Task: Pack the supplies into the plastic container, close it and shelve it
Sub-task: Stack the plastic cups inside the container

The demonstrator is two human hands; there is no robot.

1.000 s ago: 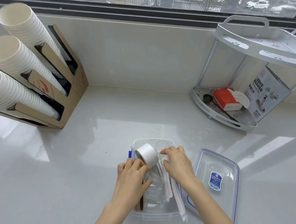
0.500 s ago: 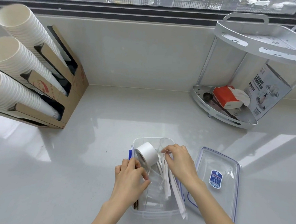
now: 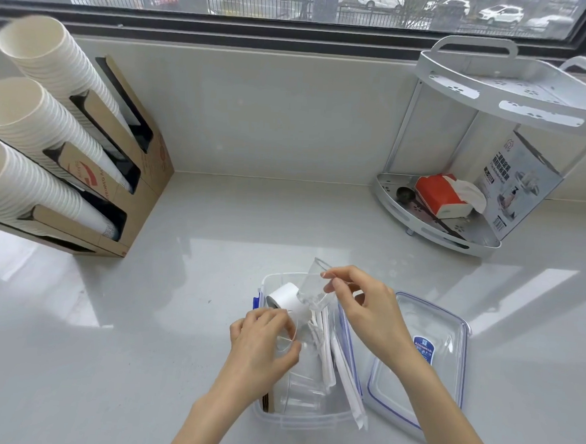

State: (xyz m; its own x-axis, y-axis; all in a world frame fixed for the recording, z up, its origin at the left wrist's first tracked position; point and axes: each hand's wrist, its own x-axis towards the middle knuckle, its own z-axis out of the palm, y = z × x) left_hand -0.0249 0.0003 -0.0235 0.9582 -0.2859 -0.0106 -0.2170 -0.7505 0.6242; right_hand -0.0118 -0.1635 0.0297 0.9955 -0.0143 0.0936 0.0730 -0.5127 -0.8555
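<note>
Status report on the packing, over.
Right hand holds clear cup over container. Left hand grips another cup inside. Lid off, alongside.

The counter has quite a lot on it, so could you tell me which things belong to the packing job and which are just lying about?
Part of the job:
plastic container
lid
clear cup in the right hand
white roll
wrapped sticks
left hand

Just lying about:
paper cup dispenser
corner rack
tissue pack
printed box

Grey counter (image 3: 214, 251), window (image 3: 298, 2) above, daylight
</note>
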